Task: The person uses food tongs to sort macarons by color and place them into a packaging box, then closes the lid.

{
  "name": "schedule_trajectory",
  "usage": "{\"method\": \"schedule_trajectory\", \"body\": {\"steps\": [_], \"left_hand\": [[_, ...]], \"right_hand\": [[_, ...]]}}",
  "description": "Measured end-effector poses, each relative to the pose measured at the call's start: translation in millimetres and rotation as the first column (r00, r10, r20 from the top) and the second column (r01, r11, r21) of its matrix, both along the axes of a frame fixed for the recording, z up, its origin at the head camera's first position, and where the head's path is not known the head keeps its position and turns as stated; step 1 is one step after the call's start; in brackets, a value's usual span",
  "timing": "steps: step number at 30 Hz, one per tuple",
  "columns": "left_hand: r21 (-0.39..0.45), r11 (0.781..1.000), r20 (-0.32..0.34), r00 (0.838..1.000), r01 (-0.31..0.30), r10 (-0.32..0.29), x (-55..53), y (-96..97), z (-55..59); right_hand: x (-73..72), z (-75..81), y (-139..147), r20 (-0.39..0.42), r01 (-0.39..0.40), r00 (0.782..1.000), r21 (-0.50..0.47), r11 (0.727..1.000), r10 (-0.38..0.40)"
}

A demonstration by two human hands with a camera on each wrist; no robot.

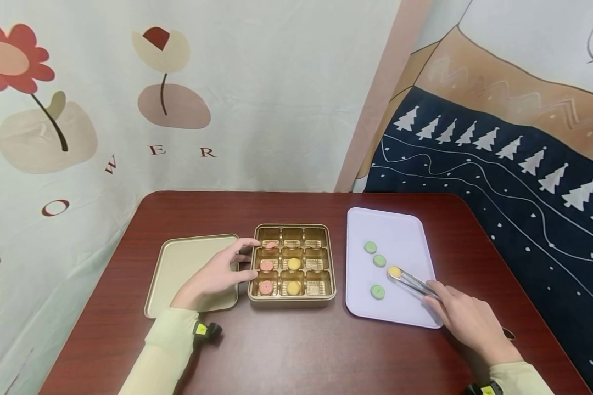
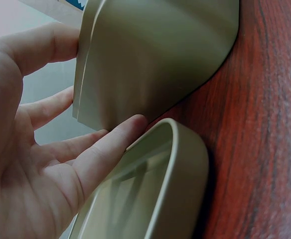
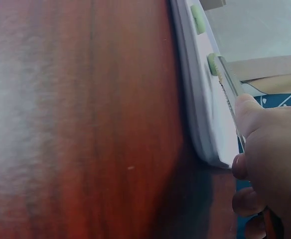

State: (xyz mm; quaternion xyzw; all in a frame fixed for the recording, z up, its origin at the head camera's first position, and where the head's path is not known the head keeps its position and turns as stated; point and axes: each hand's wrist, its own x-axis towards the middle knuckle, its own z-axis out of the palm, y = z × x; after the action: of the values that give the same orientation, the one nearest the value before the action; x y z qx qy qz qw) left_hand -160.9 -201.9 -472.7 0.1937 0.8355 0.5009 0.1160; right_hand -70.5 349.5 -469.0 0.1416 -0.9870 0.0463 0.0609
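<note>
My right hand (image 1: 466, 321) holds metal tongs (image 1: 415, 284), their tips around a yellow cookie-like disc (image 1: 394, 271) over the white tray (image 1: 390, 225). Several green discs (image 1: 378, 292) lie on that tray. At the table's middle is a gold tin (image 1: 291, 303) with a divided insert. Pink pieces (image 1: 266, 287) occupy its left column; two yellow discs (image 1: 294, 288) sit in the middle column's front and centre compartments. My left hand (image 1: 222, 271) touches the tin's left side with extended fingers, thumb near the front. The left wrist view shows fingertips on the tin's wall (image 2: 155, 45).
Left of the tin lies its gold lid (image 1: 192, 252), rim up, partly under my left hand and forearm. The dark red wooden table (image 1: 296, 351) runs back to a printed curtain (image 1: 277, 109). The tray's raised rim (image 3: 198, 124) shows in the right wrist view.
</note>
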Motion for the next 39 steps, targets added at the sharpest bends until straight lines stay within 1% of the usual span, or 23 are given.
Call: {"method": "schedule_trajectory", "body": {"steps": [4, 7, 14, 19, 23, 30, 35, 39], "left_hand": [[0.002, 1.000, -0.001, 1.000, 0.003, -0.003, -0.1, 0.4, -0.1], [0.002, 1.000, 0.000, 1.000, 0.000, 0.000, -0.6, 0.9, 0.1], [0.002, 1.000, -0.008, 1.000, 0.002, -0.002, -2.6, 0.7, -0.3], [0.000, 1.000, -0.008, 1.000, 0.001, -0.001, -2.1, 0.5, -0.2], [-0.008, 1.000, -0.007, 1.000, -0.002, 0.002, -1.9, 1.3, -0.1], [0.010, 1.000, -0.010, 1.000, 0.001, -0.001, -0.8, 1.2, -1.5], [0.002, 1.000, -0.022, 1.000, 0.005, -0.004, 0.6, 1.7, -1.2], [-0.006, 1.000, -0.008, 1.000, -0.006, 0.006, -0.2, 2.6, -1.3]], "right_hand": [[-4.9, 5.2, -1, -0.045, -0.007, 0.999, -0.022, 1.000, 0.006], [-9.0, 9.9, -4, -0.063, -0.010, 0.998, -0.029, 1.000, 0.008], [-17.4, 21.0, -10, -0.051, 0.007, 0.999, -0.044, 0.999, -0.009], [-20.6, 23.2, -12, -0.077, -0.016, 0.997, -0.046, 0.999, 0.012], [-21.6, 23.1, -14, -0.079, -0.020, 0.997, -0.045, 0.999, 0.017], [-26.8, 24.5, -23, -0.078, -0.035, 0.996, -0.035, 0.999, 0.033], [-36.9, 28.1, -37, -0.071, -0.064, 0.996, -0.026, 0.998, 0.062], [-48.3, 31.2, -54, -0.066, -0.105, 0.992, -0.017, 0.994, 0.104]]}}
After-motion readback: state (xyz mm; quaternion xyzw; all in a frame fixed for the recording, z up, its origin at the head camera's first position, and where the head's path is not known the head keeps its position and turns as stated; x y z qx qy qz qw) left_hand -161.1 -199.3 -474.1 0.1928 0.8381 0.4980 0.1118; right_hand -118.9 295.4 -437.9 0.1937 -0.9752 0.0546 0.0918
